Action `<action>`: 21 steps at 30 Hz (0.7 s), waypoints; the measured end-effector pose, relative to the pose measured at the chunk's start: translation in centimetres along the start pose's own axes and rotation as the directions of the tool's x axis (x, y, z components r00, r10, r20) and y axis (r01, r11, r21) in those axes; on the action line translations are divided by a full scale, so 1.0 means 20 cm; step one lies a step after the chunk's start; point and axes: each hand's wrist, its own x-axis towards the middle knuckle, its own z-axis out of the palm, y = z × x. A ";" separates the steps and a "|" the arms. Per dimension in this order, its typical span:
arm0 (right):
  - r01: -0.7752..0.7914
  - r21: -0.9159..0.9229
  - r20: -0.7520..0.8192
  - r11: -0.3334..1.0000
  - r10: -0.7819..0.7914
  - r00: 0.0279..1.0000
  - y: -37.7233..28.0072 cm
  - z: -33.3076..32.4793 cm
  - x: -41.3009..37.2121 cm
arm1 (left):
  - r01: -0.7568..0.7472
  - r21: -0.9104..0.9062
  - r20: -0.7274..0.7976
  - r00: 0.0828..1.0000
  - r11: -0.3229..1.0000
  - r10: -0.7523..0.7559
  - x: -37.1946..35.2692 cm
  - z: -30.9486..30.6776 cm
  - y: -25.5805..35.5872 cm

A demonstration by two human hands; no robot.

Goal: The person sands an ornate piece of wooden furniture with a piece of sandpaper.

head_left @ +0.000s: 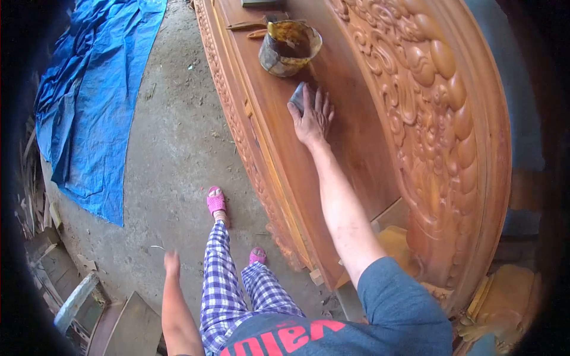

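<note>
My right hand [313, 120] presses down on the flat reddish-brown wooden board [356, 154], fingers spread forward. Under its thumb and index finger is a folded blue-grey pad [298, 97], cloth or sandpaper by its look. Just beyond the fingers stands a stained bucket [279, 61] with brown smears inside its rim. Brushes [252, 27] lie beside the bucket. My left hand [171, 263] hangs low over the floor with its fingers closed. A thin whitish strip [157, 247] shows at its fingertips; I cannot tell if the hand holds it.
A carved wooden panel [430, 89] curves along the right side of the board. Carved edging [228, 101] runs along its left. A blue tarp [95, 113] covers part of the concrete floor [169, 124]. Wooden boards [133, 326] lean at lower left.
</note>
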 end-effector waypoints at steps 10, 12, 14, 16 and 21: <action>-0.343 -0.075 0.163 0.936 0.351 0.922 0.05 -0.44 -1.61 | -0.998 0.063 -0.076 0.021 0.025 0.997 -1.57 0.50 2.21; -0.274 -0.212 0.193 0.938 0.315 0.929 0.06 -0.40 -1.75 | -0.996 0.031 0.105 -0.082 -0.085 0.991 -1.70 0.75 2.10; -0.199 -0.426 0.254 0.882 0.328 0.910 0.12 -0.30 -1.81 | -0.980 0.012 0.307 -0.187 -0.200 0.933 -1.72 0.89 2.00; -0.174 -0.395 0.253 0.902 0.289 0.923 0.13 -0.23 -1.60 | -0.963 0.162 0.284 -0.162 -0.214 0.945 -1.68 0.80 2.11; -0.053 -0.142 0.171 0.988 0.077 0.982 0.06 0.01 -0.66 | -0.939 0.331 0.056 -0.075 -0.090 0.996 -1.27 0.51 2.66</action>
